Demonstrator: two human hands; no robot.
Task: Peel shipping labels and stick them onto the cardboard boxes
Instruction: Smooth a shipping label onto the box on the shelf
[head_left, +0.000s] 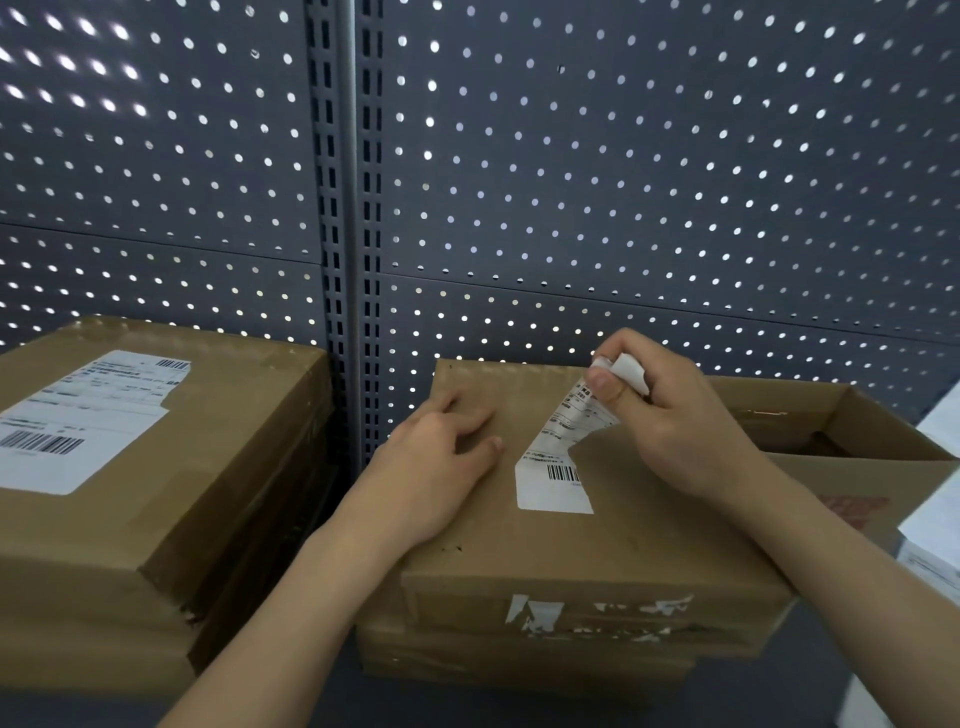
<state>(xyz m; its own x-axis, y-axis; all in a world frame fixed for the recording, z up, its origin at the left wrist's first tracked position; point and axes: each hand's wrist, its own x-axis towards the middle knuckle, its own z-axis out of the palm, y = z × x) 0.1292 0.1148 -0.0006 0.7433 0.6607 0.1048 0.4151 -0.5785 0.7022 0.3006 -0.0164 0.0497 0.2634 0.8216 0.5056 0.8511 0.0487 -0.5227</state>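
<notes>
A closed cardboard box (597, 551) lies in front of me on top of a flatter box. A white shipping label (553, 480) with a barcode sticks to its lid by its lower part; the upper part is lifted off the cardboard. My right hand (675, 421) pinches that lifted, curled end between thumb and fingers above the lid. My left hand (441, 457) rests on the lid's left side, fingers bent and pressing down. A second box (208, 467) at the left carries a full label (78, 415) on top.
A grey pegboard wall (571, 182) with a slotted upright stands just behind the boxes. An open cardboard box (852, 415) sits behind at the right. White sheets (935, 551) lie at the right edge. Torn label scraps (540, 613) cling to the middle box's front face.
</notes>
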